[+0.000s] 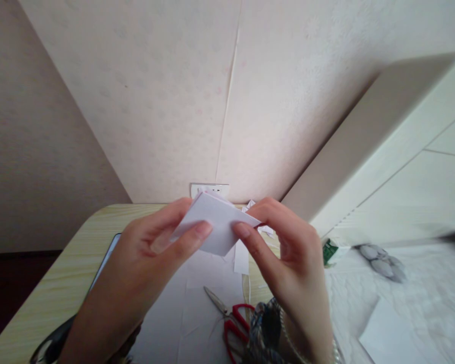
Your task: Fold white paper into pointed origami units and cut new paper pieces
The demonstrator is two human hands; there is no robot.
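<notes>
A small folded piece of white paper (pixel 218 225) is held up above the table between both hands. My left hand (pixel 155 237) pinches its left side, thumb on the near face and fingers behind. On the right, my right hand (pixel 284 242) grips the paper's right corner between thumb and index finger. Below the hands, white paper sheets (pixel 197 298) lie on the table. Scissors (pixel 231 316) with red handles rest on these sheets, their blades slightly apart and pointing to the upper left.
The pale wooden table (pixel 76 247) meets a wall with a power socket (pixel 195 189). A dark-edged flat device (pixel 108 258) lies partly behind my left arm. Paper scraps sit at the table's back right. At right, a green packet (pixel 329 251) and a paper sheet (pixel 390 333) rest near white bedding.
</notes>
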